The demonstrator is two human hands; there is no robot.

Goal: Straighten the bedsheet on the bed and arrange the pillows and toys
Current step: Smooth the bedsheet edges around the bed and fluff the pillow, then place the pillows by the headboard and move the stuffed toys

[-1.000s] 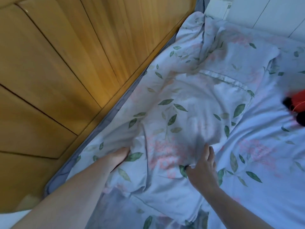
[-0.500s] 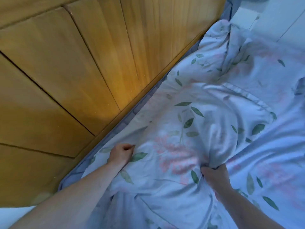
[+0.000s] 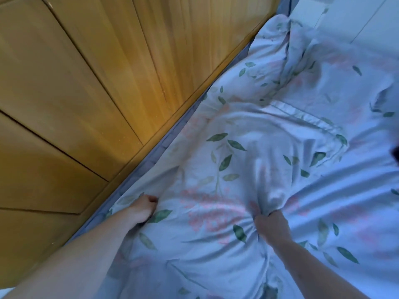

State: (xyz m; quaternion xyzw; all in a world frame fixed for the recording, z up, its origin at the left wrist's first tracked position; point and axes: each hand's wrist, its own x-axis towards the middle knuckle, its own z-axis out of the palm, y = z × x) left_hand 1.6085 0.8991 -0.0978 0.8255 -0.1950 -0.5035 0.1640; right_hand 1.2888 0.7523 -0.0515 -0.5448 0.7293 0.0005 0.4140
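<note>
1. Head view: my left hand [image 3: 143, 209] is curled into the edge of the pillow [image 3: 248, 169], bunching its floral case on the side nearest the wooden headboard [image 3: 97, 93].
2. My right hand [image 3: 272, 226] is clamped on a gathered fold of the same pillow, and creases fan out from that grip.
3. The two hands are well apart, one at each near corner of the pillow.
4. The pillow lies on the bedsheet [image 3: 356, 212], close beside the headboard, with its flanged seam on the far side.
5. A second pillow [image 3: 336, 67] in the same leaf-and-pink-flower print lies beyond it, rumpled, touching the first.
6. A grey mattress edge [image 3: 159, 147] shows between the bedding and the headboard.
7. A dark object [image 3: 395, 155] is cut off at the right edge; I cannot tell what it is.
</note>
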